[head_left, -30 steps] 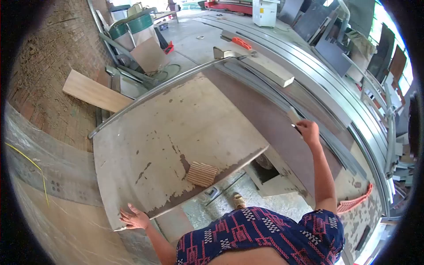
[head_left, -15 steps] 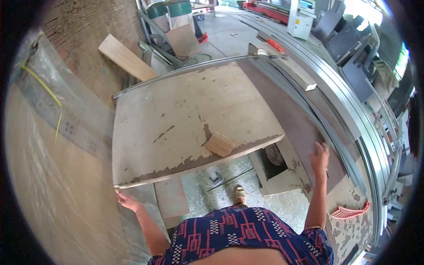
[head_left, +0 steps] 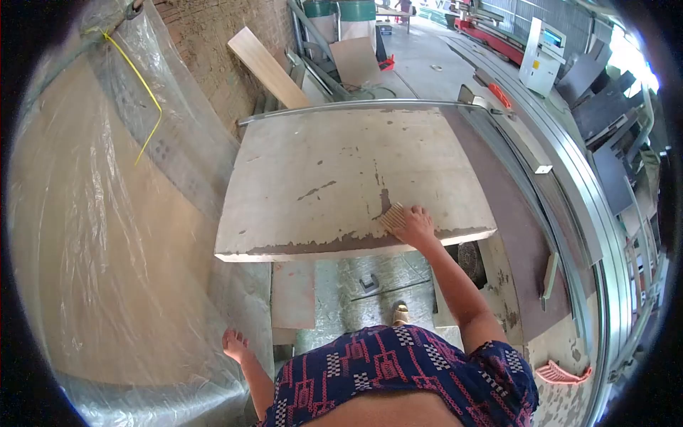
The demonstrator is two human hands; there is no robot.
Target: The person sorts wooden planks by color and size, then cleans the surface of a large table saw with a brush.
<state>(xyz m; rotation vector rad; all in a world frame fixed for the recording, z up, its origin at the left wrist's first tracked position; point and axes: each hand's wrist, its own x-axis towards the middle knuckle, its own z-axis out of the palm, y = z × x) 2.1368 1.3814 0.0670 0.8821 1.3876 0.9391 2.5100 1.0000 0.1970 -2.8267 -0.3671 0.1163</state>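
A wide pale board [head_left: 320, 160] with dark worn patches lies in front of me. On its near edge, right of centre, my right hand [head_left: 416, 226] has its fingers over a small ribbed tan block [head_left: 392, 216] and grips it. My left hand [head_left: 235, 345] hangs low at the left, off the board and near the plastic sheeting, with its fingers apart and nothing in it.
Clear plastic sheeting [head_left: 99, 235] covers panels on the left. Long metal rails [head_left: 569, 192] run along the right, near a pink plastic piece [head_left: 562, 373]. A wooden plank [head_left: 267, 67] leans at the back wall. A dark bracket [head_left: 369, 283] lies on the floor.
My right hand has moved left from beside the board onto the ribbed block. My left hand has left the board's near left corner and dropped lower. The view has shifted.
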